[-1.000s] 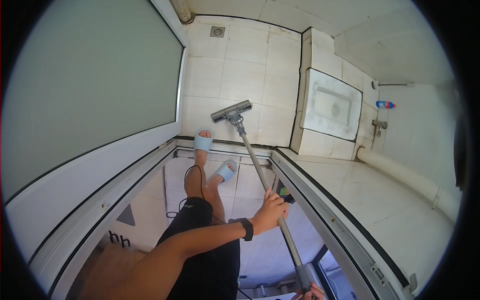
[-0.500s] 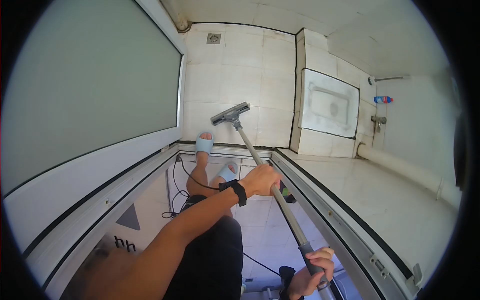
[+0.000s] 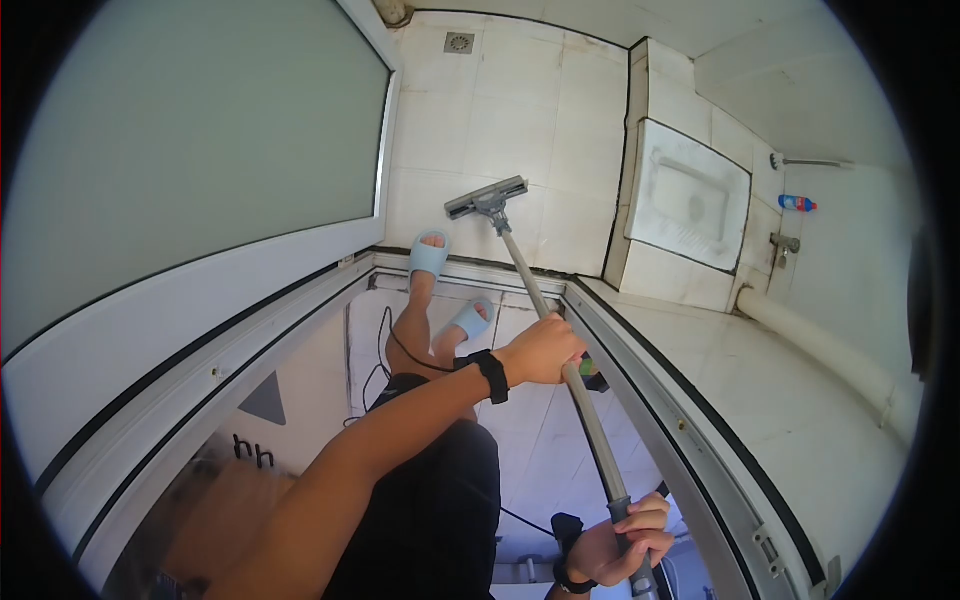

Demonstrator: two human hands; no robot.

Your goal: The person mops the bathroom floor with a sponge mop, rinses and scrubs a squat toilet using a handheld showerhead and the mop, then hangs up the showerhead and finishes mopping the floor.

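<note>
A long-handled mop (image 3: 526,272) with a narrow grey bar-shaped head (image 3: 487,198) slants across the view, its head resting on the pale tiles just beyond the door sill. Partway up the pole, my left hand (image 3: 543,350) is wrapped round the metal shaft, with a black band at the wrist. Lower right, my right hand (image 3: 625,540) curls round the grey grip near the pole's upper end. What lies under the mop head is hidden. My feet, in light blue slippers (image 3: 429,256), are left of the pole, one of them by the sill.
A frosted door panel (image 3: 210,150) stands open on the left. Metal door framing (image 3: 660,410) runs close along the pole's right side. Beyond are a floor drain (image 3: 459,43), a raised squat toilet (image 3: 692,196), a blue bottle (image 3: 797,203) and a white pipe (image 3: 810,338). Black cables (image 3: 385,340) hang near my legs.
The camera view has shifted, so the scene sits slightly higher and farther right. The mop head stays at about the same place on the tiles, and both hands keep their hold.
</note>
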